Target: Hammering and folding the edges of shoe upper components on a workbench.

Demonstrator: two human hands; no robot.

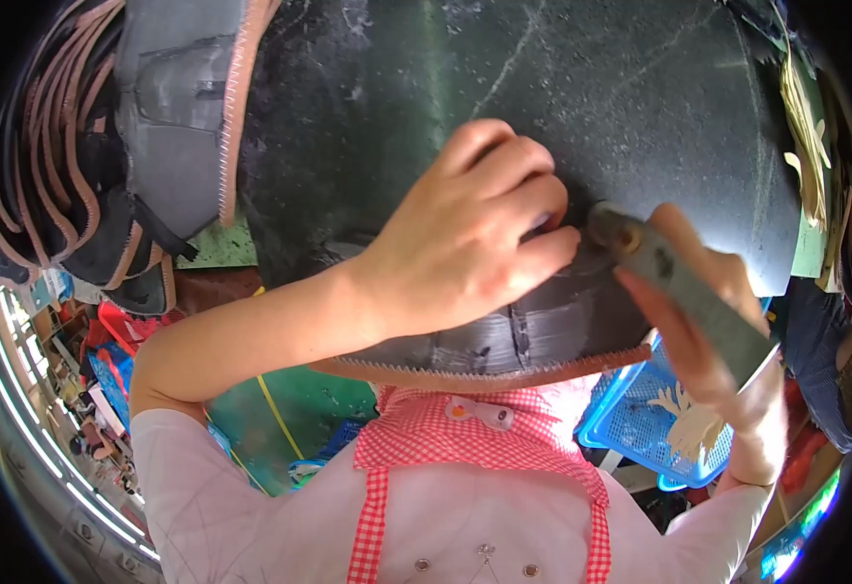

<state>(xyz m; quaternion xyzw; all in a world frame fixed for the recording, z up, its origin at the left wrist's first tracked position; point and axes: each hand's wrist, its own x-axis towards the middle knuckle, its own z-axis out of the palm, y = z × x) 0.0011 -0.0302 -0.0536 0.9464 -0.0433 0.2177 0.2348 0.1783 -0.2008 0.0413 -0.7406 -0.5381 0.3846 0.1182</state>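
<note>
A black sheet-like piece (465, 346) with a brown, zigzag-stitched edge lies on the near side of a dark work surface. My left hand (484, 224) is closed over it, knuckles up, fingers curled down; the fingertips and what they press are hidden. My right hand (694, 292), slightly blurred, grips a grey hammer (699, 297) with a long flat wedge end. The hammer's rounded end is close to my left fingers, above the dark surface. Most of its handle is out of sight behind the head.
The dark, scratched work surface (630, 97) spreads ahead. At the far left lie a grey piece (178, 97) with stitched brown edging and a stack of brown-edged strips (66, 146). A blue plastic basket (640, 414) holding pale gloves stands below right. Pale cut pieces (804, 146) hang at the far right.
</note>
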